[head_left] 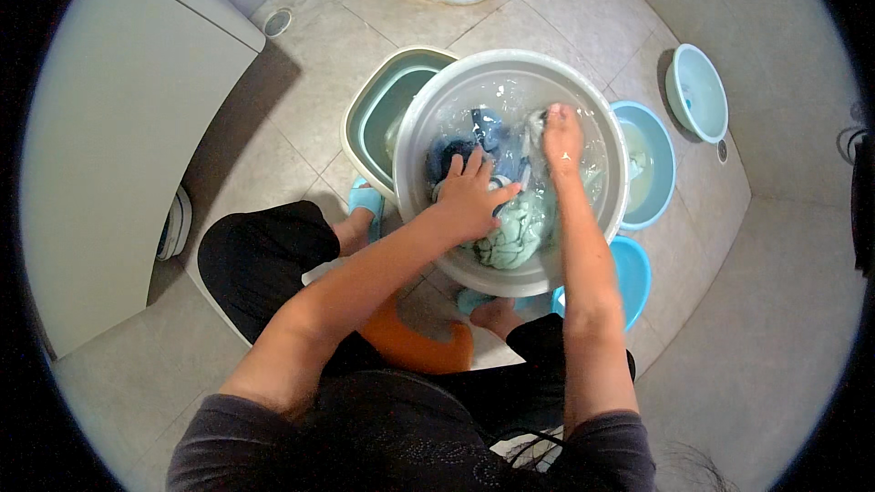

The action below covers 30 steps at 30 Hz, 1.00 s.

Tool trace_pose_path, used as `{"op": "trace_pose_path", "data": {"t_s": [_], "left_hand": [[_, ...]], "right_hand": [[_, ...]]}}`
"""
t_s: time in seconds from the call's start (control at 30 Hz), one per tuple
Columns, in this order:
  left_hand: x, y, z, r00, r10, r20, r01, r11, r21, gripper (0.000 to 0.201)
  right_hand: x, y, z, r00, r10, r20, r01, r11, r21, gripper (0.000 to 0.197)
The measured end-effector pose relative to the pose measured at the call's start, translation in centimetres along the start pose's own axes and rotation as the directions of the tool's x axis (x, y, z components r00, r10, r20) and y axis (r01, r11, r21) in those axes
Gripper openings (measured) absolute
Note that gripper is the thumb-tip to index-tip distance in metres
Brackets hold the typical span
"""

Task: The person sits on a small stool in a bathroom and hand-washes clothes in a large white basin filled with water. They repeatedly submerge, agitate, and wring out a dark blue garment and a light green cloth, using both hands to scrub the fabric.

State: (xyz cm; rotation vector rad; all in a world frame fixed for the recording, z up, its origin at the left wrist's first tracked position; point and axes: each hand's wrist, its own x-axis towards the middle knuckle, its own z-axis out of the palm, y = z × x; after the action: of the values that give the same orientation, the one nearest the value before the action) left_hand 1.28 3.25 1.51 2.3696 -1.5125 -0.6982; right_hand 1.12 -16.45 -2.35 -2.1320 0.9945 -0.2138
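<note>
A large white basin (422,246) of water stands before me with wet laundry in it. My left hand (468,198) lies with fingers spread over a dark blue garment (447,155), touching the wet cloth. Below that hand a pale green garment (512,239) is bunched up, partly under the water. At the basin's right side my right hand (563,137) is curled around a light grey cloth (535,130); the fingertips are partly hidden. A brighter blue cloth (488,128) lies between the hands, farther back.
A rectangular tub (352,128) sits partly under the basin's left side. On the right are a light blue basin (670,169) with water and cloth, a bright blue basin (638,278), and another basin (720,96) by the wall. A grey cabinet (137,137) stands at left.
</note>
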Motion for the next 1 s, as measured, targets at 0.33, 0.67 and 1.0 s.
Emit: {"op": "trace_pose_path", "data": {"t_s": [0.33,0.67,1.0], "left_hand": [[0.9,0.1,0.5,0.973,-0.186,0.133,0.184,0.982,0.029,0.063],[0.5,-0.1,0.8,0.973,-0.229,0.036,0.232,0.964,-0.128,0.064],[1.6,0.6,1.0,0.968,-0.225,0.114,0.235,0.968,-0.088,0.064]], "right_hand": [[-7.8,-2.8,1.4,0.891,-0.433,0.137,0.45,0.801,-0.395,0.044],[-2.8,-0.6,-2.2,0.875,0.204,0.438,-0.467,0.591,0.657,0.035],[-1.0,-0.2,2.5,0.981,-0.138,0.139,0.176,0.934,-0.312,0.032]]}}
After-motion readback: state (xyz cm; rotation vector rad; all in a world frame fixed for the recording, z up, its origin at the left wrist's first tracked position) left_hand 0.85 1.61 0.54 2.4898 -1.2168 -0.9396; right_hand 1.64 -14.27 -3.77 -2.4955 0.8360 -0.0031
